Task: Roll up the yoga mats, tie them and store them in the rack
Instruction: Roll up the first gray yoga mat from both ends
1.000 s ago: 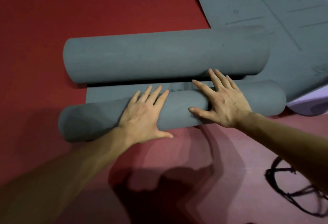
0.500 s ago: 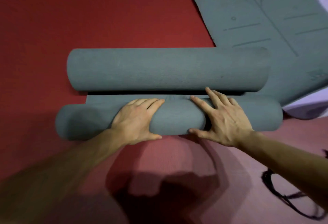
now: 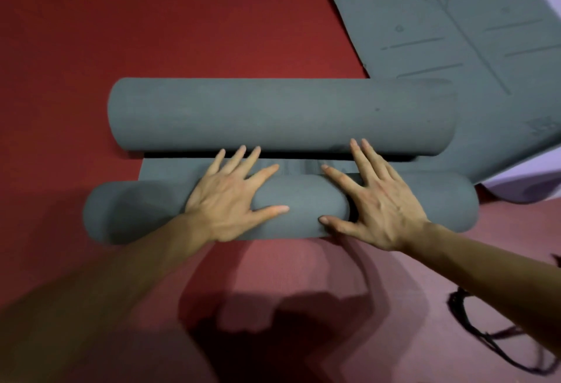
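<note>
A grey yoga mat lies on the red floor with both ends rolled. The near roll (image 3: pixel 300 203) runs left to right under my hands. My left hand (image 3: pixel 227 197) presses on its top with fingers straight and spread. My right hand (image 3: pixel 376 200) presses beside it the same way, fingertips reaching the far roll (image 3: pixel 279 115). Only a narrow flat strip (image 3: pixel 170 170) of mat shows between the two rolls.
A second grey mat (image 3: pixel 455 18) with printed lines lies flat at the upper right, partly under the far roll's right end. A black strap (image 3: pixel 491 337) lies looped on the floor at the lower right. Red floor (image 3: pixel 151 18) stretches to the left and behind.
The near roll has moved forward toward the far roll, narrowing the flat strip. My left fingers, curled over the roll half a second ago, are straight again.
</note>
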